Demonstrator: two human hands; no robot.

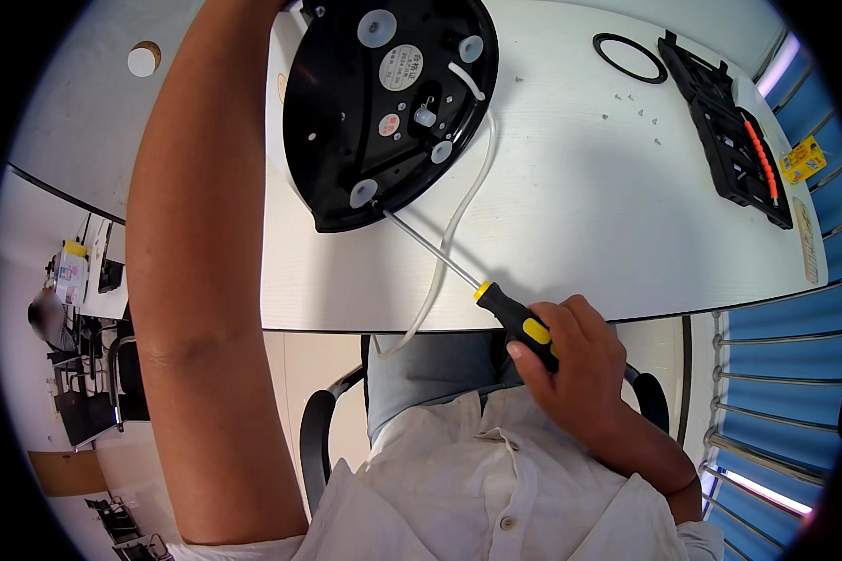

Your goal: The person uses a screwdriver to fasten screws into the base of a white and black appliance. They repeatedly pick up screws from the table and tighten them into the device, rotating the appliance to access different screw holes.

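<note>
Head view: black oval base point(346, 103), underside up, at upper left of the worktop point(571, 224).
Right hand: wrapped around the handle of the black-and-yellow screwdriver point(485, 293); tip at base edge beside a suction foot point(363, 194).
Left hand: out of frame, grip can't tell; hands well apart.
Done: small loose screws point(641, 113) and black ring point(640, 80) lie off the base; looks part-way through.
Left: base looks whole, four feet and white cable point(452, 224) on it; likely more screw work at the tip.
Tool case: black case point(713, 150) at right, red-orange flexible shaft point(760, 154) in it; other contents too small to tell.
Yellow box: small yellow box point(803, 161) beside case, contents hidden.
</note>
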